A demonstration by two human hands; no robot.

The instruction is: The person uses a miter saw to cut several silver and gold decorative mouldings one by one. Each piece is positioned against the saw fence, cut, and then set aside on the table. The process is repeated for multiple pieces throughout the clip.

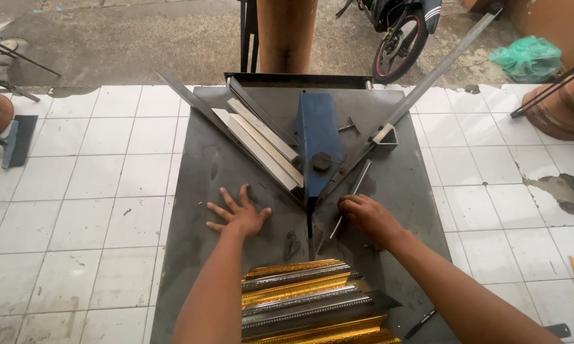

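Head view, left to right. Left hand (239, 213) flat and spread on the plate (191, 255), fingers wide, holding nothing, near the plate's left half, just left of the V-guide's point. Pale strips (261, 143) lying along the left guide arm, toward the far-left corner. Blue cutter (317, 137) upright at the plate's middle, slot running toward the near edge. Right hand (366, 213) curled knuckles-up on a thin rod (351, 194); pinching it or only resting on it, cannot tell. Gold and silver mouldings (306, 299) stacked at the near edge, apart from both hands. Best kept so: left palm pressing flat for steadiness, fingers well clear of the slot, rod handled slowly beside the right guide arm.
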